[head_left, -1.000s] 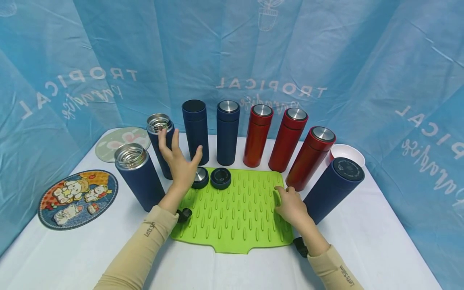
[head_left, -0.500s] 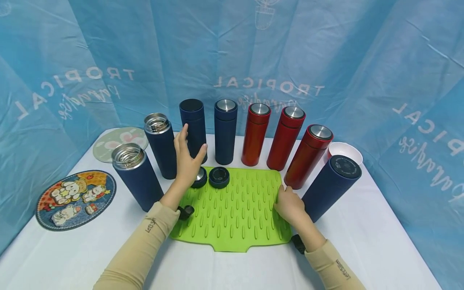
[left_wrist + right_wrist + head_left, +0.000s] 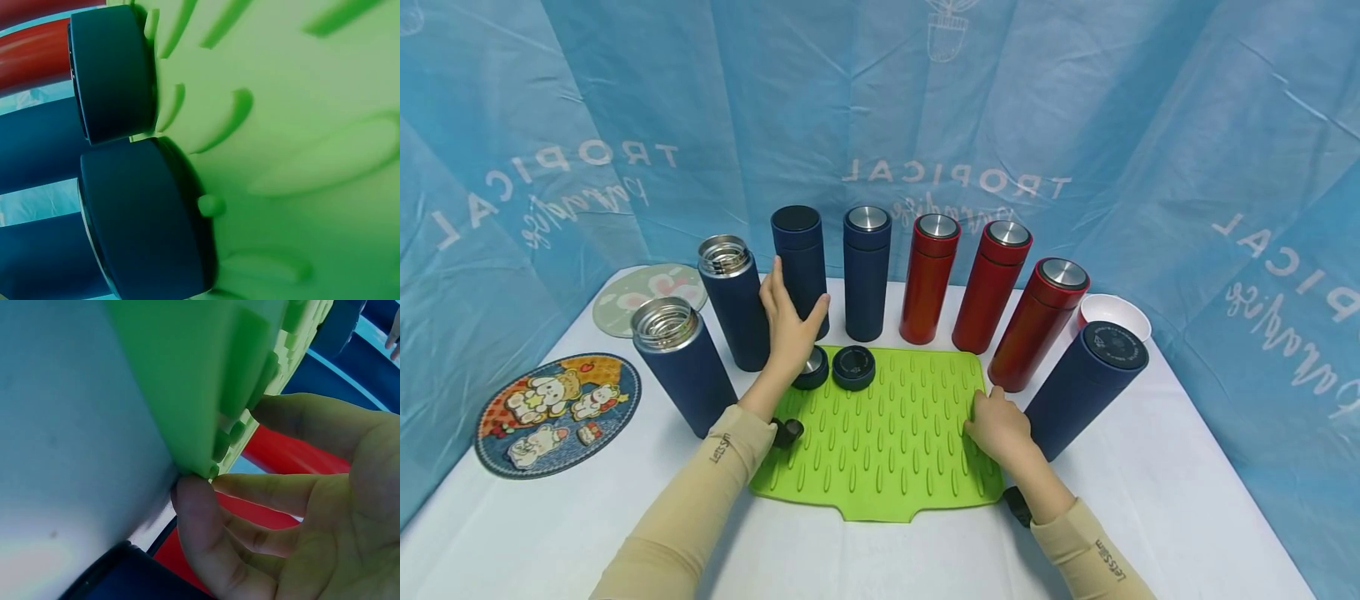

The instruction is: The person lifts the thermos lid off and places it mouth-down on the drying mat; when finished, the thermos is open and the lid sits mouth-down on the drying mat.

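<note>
My left hand (image 3: pixel 788 329) has its fingers extended and thumb spread, in front of a navy thermos flask (image 3: pixel 801 258) with a black top, overlapping it in the head view. Under the left wrist, two navy screw caps (image 3: pixel 853 367) sit on the far left of a green ribbed mat (image 3: pixel 895 433). My right hand (image 3: pixel 1000 427) pinches the mat's right edge; in the right wrist view its thumb (image 3: pixel 306 419) meets the ribbed top while curled fingertips (image 3: pixel 195 497) are at the rim. The left wrist view shows the caps and mat but no fingers.
Two uncapped navy flasks (image 3: pixel 683 367) stand left of the mat. Behind it are a navy flask (image 3: pixel 867 283) and red flasks (image 3: pixel 930 283). Another navy flask (image 3: pixel 1084 392) leans into view at right, near a bowl (image 3: pixel 1116 315). Two placemats (image 3: pixel 559 417) lie left.
The left hand has come down and right from the uncapped flask to the black-topped one. The right hand's fingers have closed in on the mat edge. Flasks, caps and mat stay in place.
</note>
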